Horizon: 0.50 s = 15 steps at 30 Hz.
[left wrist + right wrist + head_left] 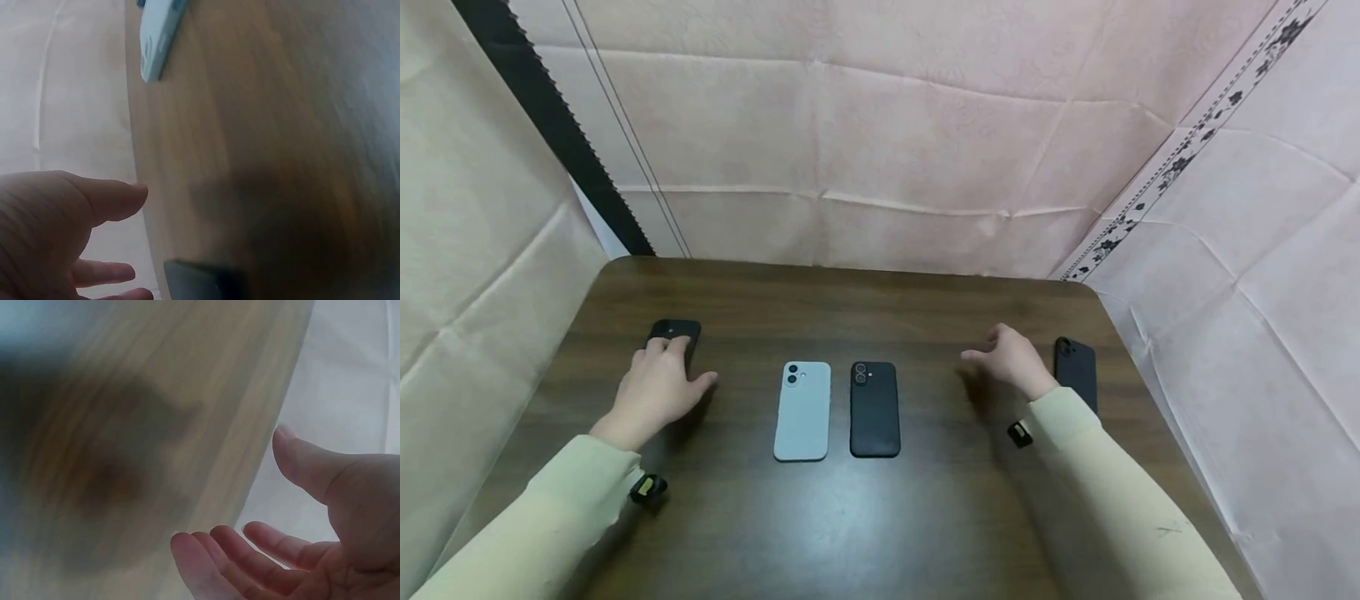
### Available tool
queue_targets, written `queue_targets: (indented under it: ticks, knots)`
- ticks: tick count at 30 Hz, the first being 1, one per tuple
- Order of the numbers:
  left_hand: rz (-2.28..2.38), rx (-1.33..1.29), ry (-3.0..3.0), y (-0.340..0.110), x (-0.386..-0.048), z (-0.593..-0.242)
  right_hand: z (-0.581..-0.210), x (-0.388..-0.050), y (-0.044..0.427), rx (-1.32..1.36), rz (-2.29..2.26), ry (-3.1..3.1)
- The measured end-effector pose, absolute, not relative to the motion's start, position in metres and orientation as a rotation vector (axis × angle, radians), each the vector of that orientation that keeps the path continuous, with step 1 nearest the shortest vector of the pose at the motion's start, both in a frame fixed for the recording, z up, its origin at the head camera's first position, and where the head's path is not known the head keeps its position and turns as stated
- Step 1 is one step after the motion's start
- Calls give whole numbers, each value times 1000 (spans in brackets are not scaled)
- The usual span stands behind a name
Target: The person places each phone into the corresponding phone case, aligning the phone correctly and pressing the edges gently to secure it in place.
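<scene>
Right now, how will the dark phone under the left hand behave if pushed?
The dark phone likely slides rather than rolls: it is a flat slab. It looks stiff, its visible edges straight. The smooth-looking table may offer little grip.

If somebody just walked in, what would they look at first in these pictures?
Probably the pale blue phone near the middle of the brown table, because it stands out beside the first dark phone just to its right. Next might come the person's hands: the left hand is over a second dark phone on the left, and the right hand is above the table near a third dark phone on the right.
</scene>
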<state>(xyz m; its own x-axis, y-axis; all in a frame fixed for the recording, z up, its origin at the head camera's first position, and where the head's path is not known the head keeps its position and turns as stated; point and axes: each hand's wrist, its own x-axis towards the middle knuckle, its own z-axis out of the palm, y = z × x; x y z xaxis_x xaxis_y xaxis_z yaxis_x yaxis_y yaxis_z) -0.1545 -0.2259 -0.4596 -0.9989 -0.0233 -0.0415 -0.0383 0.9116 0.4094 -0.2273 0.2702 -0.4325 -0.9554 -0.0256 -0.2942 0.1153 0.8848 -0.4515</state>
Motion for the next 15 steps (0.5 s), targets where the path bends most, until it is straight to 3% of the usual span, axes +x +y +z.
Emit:
queue_targets:
  ticks: [15]
  knots:
    - [607,-136,3027,-251,-159,-472,-442,-228,341,267,-526,2850]
